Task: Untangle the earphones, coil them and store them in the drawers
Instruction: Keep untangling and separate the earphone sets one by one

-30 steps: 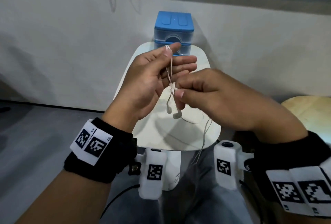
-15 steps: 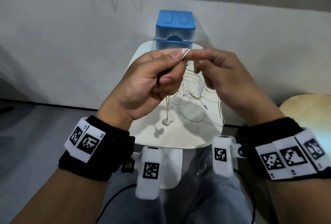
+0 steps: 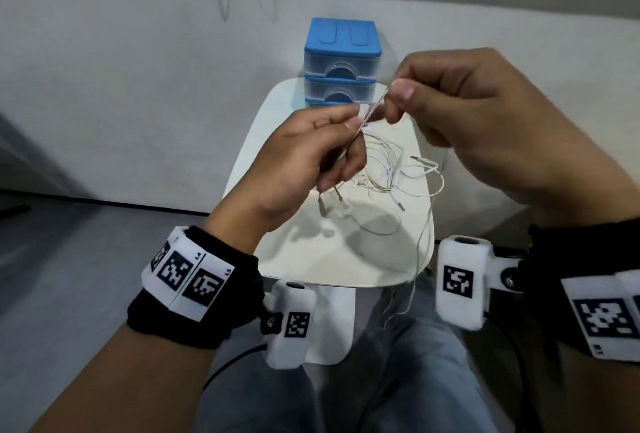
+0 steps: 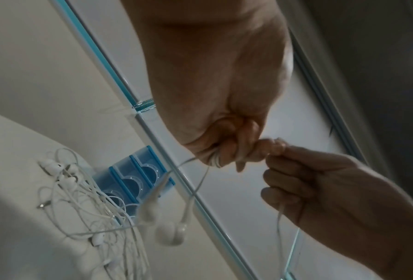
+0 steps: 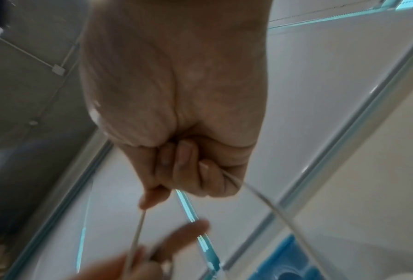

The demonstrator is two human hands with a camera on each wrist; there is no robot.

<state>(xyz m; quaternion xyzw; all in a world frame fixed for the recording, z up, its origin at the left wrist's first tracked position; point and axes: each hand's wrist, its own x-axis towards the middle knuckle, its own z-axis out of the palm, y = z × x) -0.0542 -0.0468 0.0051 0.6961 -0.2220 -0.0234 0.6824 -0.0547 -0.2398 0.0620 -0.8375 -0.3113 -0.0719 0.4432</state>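
A thin white earphone cable (image 3: 373,109) runs taut between my two hands above the small white table (image 3: 294,259). My left hand (image 3: 356,121) pinches it between thumb and forefinger, and its two earbuds (image 3: 332,206) dangle below that hand. My right hand (image 3: 398,90) pinches the same cable higher and to the right. In the left wrist view the earbuds (image 4: 172,233) hang blurred under the left hand (image 4: 224,159). In the right wrist view the cable (image 5: 260,197) leaves the right hand (image 5: 188,180). A blue three-drawer unit (image 3: 341,62) stands at the table's far edge, drawers shut.
A loose tangle of more white earphones (image 3: 391,169) lies on the table under my hands, with jack plugs sticking out to the right. One cable trails over the table's near edge towards my lap. A pale wall stands close behind the drawers.
My hands met at one pinch point half a second ago. The right hand has since pulled up and to the right, and a stretch of cable now spans between them.
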